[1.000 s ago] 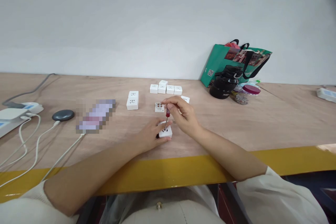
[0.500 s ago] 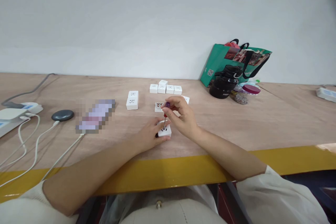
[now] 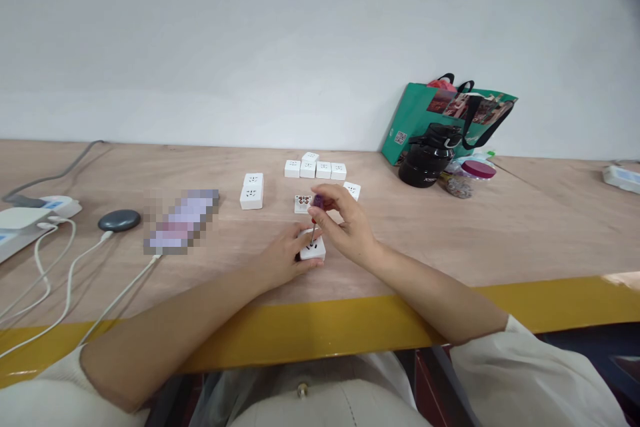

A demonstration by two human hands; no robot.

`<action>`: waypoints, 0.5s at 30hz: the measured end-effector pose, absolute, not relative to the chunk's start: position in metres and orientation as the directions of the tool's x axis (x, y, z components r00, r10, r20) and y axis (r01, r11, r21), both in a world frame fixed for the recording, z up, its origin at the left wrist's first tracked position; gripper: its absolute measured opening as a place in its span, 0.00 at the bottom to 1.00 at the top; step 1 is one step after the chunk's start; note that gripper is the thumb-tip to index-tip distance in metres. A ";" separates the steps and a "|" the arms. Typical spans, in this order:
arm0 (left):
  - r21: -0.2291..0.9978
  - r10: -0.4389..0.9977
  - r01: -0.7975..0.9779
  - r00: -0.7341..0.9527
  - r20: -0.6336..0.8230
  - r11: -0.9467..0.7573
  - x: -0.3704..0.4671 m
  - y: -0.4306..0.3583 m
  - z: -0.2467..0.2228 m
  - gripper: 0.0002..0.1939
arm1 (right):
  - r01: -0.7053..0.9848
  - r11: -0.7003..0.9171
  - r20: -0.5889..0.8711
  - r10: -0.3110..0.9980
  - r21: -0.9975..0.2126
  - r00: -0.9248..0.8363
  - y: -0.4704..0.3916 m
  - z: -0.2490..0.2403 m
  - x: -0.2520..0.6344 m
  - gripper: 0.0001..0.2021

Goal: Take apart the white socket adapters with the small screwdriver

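My left hand is closed around the sides of a white socket box that lies on the table, its slotted face up. In my right hand is a screwdriver with a purple and red handle, pinched between thumb and fingers. It stands nearly upright, its tip at the middle of the socket's face. Just behind my hands lies an opened socket piece with its inner parts showing. Another white socket sits partly behind my right hand.
Several white sockets stand in a group at the back, and two more to the left. A phone on a cable, a dark oval device and a power strip lie left. A black jug and green bag stand right.
My right hand's fingers have shifted slightly around the screwdriver handle, and more of the socket behind that hand shows. My left hand and the held socket stay almost in place.
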State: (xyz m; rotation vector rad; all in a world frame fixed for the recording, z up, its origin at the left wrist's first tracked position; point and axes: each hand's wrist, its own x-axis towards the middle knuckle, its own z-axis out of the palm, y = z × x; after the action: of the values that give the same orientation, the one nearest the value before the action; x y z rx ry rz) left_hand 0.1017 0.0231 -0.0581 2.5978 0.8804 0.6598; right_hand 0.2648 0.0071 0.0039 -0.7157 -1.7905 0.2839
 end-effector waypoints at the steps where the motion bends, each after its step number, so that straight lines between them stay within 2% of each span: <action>1: 0.427 0.632 0.488 0.704 0.323 -0.761 0.101 0.024 -0.059 0.24 | 0.305 0.784 0.771 0.607 -0.541 -0.193 0.007 0.004 0.265 0.12; 6: 0.427 0.641 0.496 0.693 0.331 -0.756 0.101 0.025 -0.060 0.25 | 0.364 0.781 0.774 0.599 -0.508 -0.206 0.006 0.006 0.265 0.10; 11: 0.425 0.652 0.510 0.681 0.332 -0.748 0.101 0.025 -0.061 0.25 | 0.332 0.761 0.750 0.633 -0.557 -0.191 0.009 0.004 0.267 0.12; 15: 0.407 0.636 0.501 0.687 0.350 -0.764 0.100 0.025 -0.061 0.25 | 0.370 0.779 0.780 0.596 -0.506 -0.189 0.010 0.002 0.267 0.12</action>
State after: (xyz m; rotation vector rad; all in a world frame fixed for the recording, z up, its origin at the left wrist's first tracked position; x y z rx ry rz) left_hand 0.1002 0.0250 -0.0612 2.6213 0.9043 0.6970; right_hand 0.2670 0.0101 0.0020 -0.7471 -1.8066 0.2423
